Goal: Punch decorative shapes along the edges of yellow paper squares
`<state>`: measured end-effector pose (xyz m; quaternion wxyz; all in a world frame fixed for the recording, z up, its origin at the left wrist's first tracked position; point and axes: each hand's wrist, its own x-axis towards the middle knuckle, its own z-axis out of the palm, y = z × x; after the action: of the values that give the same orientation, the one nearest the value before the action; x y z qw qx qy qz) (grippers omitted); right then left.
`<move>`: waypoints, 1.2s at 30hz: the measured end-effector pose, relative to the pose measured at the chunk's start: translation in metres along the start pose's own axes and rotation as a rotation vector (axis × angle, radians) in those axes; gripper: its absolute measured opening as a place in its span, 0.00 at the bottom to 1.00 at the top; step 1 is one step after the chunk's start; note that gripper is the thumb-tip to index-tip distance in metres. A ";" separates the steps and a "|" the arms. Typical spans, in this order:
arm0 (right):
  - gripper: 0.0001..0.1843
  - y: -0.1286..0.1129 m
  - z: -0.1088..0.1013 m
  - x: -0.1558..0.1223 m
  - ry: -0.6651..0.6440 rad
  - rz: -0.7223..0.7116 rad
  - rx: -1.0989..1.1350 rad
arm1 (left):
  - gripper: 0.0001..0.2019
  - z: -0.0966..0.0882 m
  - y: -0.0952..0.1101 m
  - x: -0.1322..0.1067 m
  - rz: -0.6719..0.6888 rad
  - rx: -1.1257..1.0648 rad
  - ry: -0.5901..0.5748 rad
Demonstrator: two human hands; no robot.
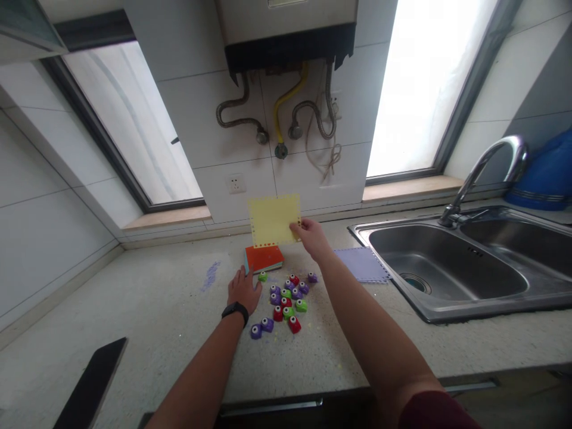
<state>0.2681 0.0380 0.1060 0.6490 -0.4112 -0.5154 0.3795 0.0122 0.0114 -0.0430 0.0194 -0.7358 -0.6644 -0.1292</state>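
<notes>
My right hand point(310, 237) pinches the right edge of a yellow paper sheet point(274, 217), held up above the counter. Small shapes are punched along the sheet's side and lower edges. My left hand point(243, 291), with a black band on its wrist, lies on the counter with its fingers apart. Its fingertips are at the near left corner of an orange-topped stack of paper point(264, 258). By its thumb stands a green craft punch point(263, 276). Several more purple, green and red craft punches point(286, 302), with white and black eye-like tops, are clustered between my arms.
Purple paper sheets point(363, 264) with punched edges lie right of my right forearm, against the steel sink point(447, 262) with its faucet point(482, 173). Purple paper bits point(211, 275) are scattered at left. A dark flat board point(92, 381) lies at the near left. A water heater point(290, 30) hangs above.
</notes>
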 end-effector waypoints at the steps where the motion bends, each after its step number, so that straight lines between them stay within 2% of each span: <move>1: 0.14 -0.008 0.001 0.010 0.003 -0.026 -0.011 | 0.32 0.000 0.000 0.000 -0.002 0.003 0.001; 7: 0.14 -0.049 0.008 0.050 -0.014 -0.142 -0.031 | 0.32 0.001 -0.001 0.000 -0.005 0.016 0.012; 16: 0.16 -0.083 0.022 0.052 -0.045 -0.199 0.014 | 0.34 0.003 0.000 -0.005 -0.050 0.008 0.040; 25: 0.16 -0.085 0.043 0.037 -0.066 -0.200 0.036 | 0.35 0.008 -0.002 -0.013 -0.051 0.009 0.079; 31: 0.15 -0.075 0.040 0.029 -0.047 -0.178 0.003 | 0.35 0.008 -0.007 -0.025 -0.020 -0.001 0.098; 36: 0.14 -0.069 0.038 0.021 -0.030 -0.160 -0.022 | 0.35 0.004 -0.015 -0.045 0.017 -0.007 0.108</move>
<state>0.2396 0.0363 0.1823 0.6650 -0.3703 -0.5603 0.3268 -0.0058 -0.0296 -0.0591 0.0538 -0.7336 -0.6556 -0.1708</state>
